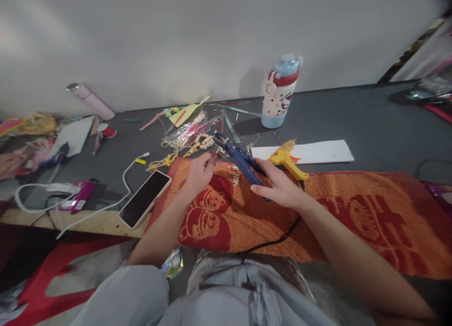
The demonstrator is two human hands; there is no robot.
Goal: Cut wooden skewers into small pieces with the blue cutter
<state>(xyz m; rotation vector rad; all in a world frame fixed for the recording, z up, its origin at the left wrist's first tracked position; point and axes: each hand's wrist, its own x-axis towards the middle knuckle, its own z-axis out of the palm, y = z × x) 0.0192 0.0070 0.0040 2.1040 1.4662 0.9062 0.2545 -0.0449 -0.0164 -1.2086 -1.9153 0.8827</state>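
My right hand (277, 185) is around the handles of a blue hand tool like pliers or cutters (242, 162), whose jaws point up and to the left. My left hand (201, 171) is closed in a pinch on a short thin stick (217, 151), just beside those jaws. Whether the jaws touch the stick, I cannot tell. Under both hands lies an orange and red towel (261, 227). Several short pale stick pieces (236, 178) are scattered on it below the tool.
A yellow glue gun (287, 160) rests across a white board (325, 152) at my right. Behind stands a cartoon bottle (280, 93). Beaded yellow cord (162, 162), plastic packets (190, 131) and a phone (144, 199) lie to the left. At far left is another person's hand (10, 163).
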